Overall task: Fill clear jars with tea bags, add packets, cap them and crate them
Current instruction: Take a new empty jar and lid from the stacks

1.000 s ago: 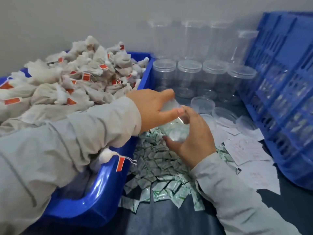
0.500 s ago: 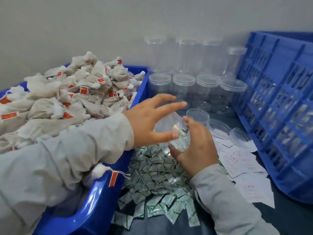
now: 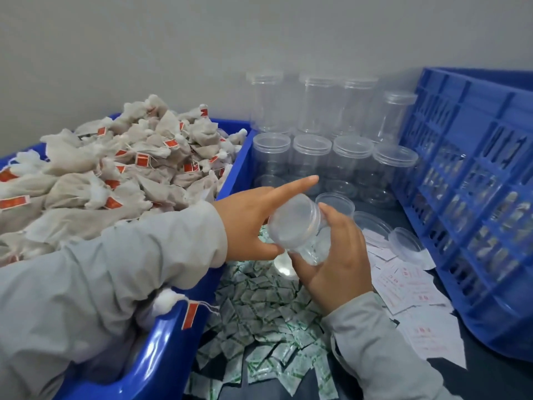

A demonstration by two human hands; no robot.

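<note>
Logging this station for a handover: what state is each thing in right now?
Held jar: capped, empty, tilted, in right hand.
Left hand: fingers straight, touching the cap.
Stacked jars: capped, empty.
Loose lids: off, on the table.
Tea bag bin: heaped full.
Blue crate: tipped on its side.

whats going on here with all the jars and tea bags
A person is packing tea bags into clear jars. The right hand holds a capped jar tilted above a spread of green-and-white packets. The left hand touches its lid, index finger stretched out. This jar looks empty. A blue bin heaped with tea bags sits at left, capped empty jars stand at the back, and a blue crate is at right.
</note>
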